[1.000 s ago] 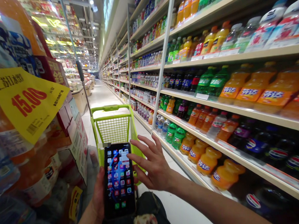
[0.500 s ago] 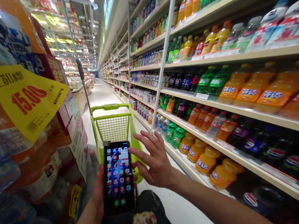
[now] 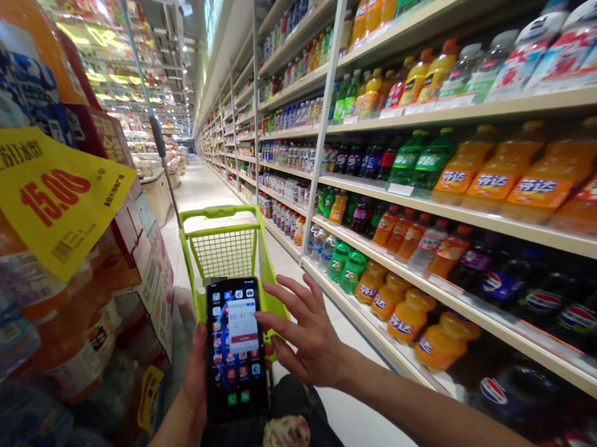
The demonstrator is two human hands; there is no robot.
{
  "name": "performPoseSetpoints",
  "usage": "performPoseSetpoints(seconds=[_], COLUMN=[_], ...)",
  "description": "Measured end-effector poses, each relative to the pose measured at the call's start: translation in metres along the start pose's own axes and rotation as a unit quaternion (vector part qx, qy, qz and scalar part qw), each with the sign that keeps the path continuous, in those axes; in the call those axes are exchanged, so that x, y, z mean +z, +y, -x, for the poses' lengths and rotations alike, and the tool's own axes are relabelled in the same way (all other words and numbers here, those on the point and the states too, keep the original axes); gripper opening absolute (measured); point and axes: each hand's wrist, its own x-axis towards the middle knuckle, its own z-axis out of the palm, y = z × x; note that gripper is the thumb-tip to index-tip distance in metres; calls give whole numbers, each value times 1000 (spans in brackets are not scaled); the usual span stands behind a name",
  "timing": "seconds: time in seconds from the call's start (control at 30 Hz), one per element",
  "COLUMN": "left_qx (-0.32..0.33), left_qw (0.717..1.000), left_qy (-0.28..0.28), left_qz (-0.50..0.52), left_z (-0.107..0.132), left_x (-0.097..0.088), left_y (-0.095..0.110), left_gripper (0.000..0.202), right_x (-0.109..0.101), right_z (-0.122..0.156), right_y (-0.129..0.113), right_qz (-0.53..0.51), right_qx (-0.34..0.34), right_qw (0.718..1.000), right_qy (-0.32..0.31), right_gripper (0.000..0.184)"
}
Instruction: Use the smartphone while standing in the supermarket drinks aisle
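Observation:
My left hand (image 3: 196, 375) is wrapped around a black smartphone (image 3: 238, 387), which stands upright with its screen toward me. Rows of app icons fill the screen, and a white timer window (image 3: 243, 326) with a red button lies over its upper part. My right hand (image 3: 307, 336) has its fingers spread, with the index fingertip at the right edge of the screen. Whether that fingertip touches the glass I cannot tell. Just beyond the phone stands a lime-green shopping basket cart (image 3: 223, 244), partly hidden by the phone and my right hand.
Shelves (image 3: 478, 221) of bottled drinks run along the right side. On the left, stacked boxes (image 3: 150, 258) and bottles stand close, with a yellow price sign (image 3: 57, 196) jutting out. A thin pole (image 3: 143, 78) rises by the cart. The pale floor (image 3: 196, 182) stretches ahead.
The timer window on the phone screen has grown from a small panel at the upper right into a larger one. My right hand has shifted slightly downward.

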Motion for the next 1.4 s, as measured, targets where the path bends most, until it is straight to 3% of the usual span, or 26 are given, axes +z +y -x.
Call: performPoseSetpoints(seconds=[0.37,0.67,1.0,1.17,1.4], left_qx=[42,48,24,1,11], left_qw=[998,995,999,1000,1000], left_qy=[41,68,-19,4,14], left_qz=[-16,-51,-31,-31,-25], left_z=[-2,-3,3,8,11], left_x=[15,6,10,8,17], left_y=[-5,-6,-6,-4,-5], left_gripper=[44,57,58,56,54], right_x=[-1,0,1,-11,-14], right_z=[6,-8,-17,-22,-18], right_y=[-10,-6,-7,-5,-8], right_qz=[-25,11,43,41,40], right_qx=[-3,2,25,33,19], right_qw=[1000,1000,997,999,999], right_qy=[-5,-21,-57,4,4], right_gripper=[28,30,36,38,31])
